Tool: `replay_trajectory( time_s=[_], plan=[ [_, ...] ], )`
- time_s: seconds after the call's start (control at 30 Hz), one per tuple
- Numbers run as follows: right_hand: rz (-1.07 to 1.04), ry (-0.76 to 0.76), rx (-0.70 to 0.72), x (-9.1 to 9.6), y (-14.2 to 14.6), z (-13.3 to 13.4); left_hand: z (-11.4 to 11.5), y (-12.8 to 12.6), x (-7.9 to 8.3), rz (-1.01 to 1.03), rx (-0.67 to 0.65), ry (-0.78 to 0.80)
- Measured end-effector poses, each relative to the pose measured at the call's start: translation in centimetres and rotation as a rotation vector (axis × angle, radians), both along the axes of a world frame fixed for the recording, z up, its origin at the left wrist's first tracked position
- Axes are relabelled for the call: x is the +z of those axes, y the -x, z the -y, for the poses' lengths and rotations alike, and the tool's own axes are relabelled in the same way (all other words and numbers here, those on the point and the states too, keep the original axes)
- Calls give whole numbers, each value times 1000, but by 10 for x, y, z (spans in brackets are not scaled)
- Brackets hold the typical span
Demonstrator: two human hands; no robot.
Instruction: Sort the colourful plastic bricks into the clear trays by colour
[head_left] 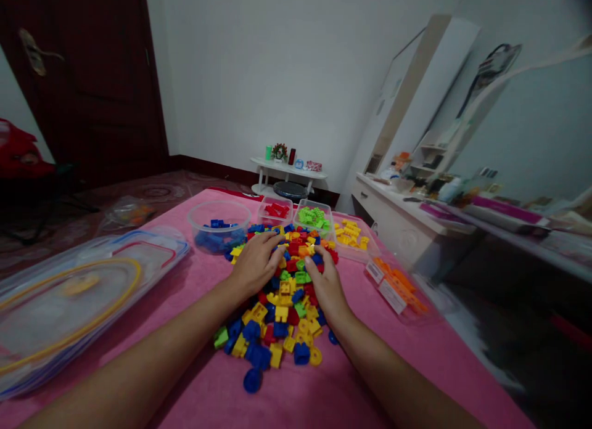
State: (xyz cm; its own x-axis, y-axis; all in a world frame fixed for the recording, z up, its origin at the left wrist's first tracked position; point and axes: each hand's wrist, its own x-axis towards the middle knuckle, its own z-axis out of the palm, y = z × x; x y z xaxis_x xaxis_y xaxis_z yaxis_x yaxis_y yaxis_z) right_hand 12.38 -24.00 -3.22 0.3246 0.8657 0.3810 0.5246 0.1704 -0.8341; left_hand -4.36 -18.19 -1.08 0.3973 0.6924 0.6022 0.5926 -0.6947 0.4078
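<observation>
A heap of toy building blocks (282, 315) in yellow, blue, red, green and orange lies on the pink cloth (185, 373). My left hand (258, 261) rests on the heap's left side, palm down, fingers stretched out and thumb apart. On the right side of the heap is my right hand (327, 286), its thumb and fingers apart, touching blocks near an orange one. Neither hand visibly holds a block, though the undersides of the fingers are hidden. Nearest to me, a round blue piece (252, 380) lies slightly off the heap.
Behind the heap stand a round tub (219, 208) of blue blocks and clear boxes of red blocks (276, 211), green blocks (313, 217) and yellow blocks (351, 235). A box of orange pieces (401, 288) sits right. Stacked lids (92, 293) lie left.
</observation>
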Motion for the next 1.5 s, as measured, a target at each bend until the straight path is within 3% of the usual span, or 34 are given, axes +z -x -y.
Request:
replay_trajectory(
  time_s=[0.13, 0.2, 0.27, 0.37, 0.47, 0.57, 0.67, 0.73, 0.8, 0.93, 1.03, 1.1, 1.3, 1.5],
  plan=[
    [24, -51, 295, 32, 26, -18, -6, 3, 4, 196, -44, 60],
    [52, -62, 344, 44, 25, -31, -8, 6, 8, 262, -47, 83],
    [127, -123, 232, 45, 12, -45, -8, 9, 13, 307, -26, 108],
    [321, -168, 4, 27, -20, -62, -10, 14, 18, 350, 11, 147],
    [452, -40, -47, 7, -46, -65, -16, 16, 18, 401, 3, 197],
    [481, 41, 0, 11, -49, -56, -23, 18, 17, 501, -43, 258],
    [435, 90, 124, 36, -24, -39, -29, 22, 21, 668, -91, 350],
    [557, 30, 162, 52, 5, -21, -30, 27, 28, 784, -108, 423],
    [649, -57, 298, 62, 39, 4, -29, 32, 36, 866, -114, 473],
    [854, -172, 806, 56, 93, 55, -27, 41, 49, 919, -109, 495],
    [1009, -221, 963, 41, 107, 70, -27, 44, 53, 907, -112, 522],
    [1074, -240, 923, 33, 106, 64, -26, 45, 54, 895, -122, 536],
    [1026, -182, 537, 30, 81, 22, -25, 37, 47, 770, -132, 510],
    [855, -72, 373, 44, 47, 2, -26, 30, 31, 367, -63, 176]
  ],
)
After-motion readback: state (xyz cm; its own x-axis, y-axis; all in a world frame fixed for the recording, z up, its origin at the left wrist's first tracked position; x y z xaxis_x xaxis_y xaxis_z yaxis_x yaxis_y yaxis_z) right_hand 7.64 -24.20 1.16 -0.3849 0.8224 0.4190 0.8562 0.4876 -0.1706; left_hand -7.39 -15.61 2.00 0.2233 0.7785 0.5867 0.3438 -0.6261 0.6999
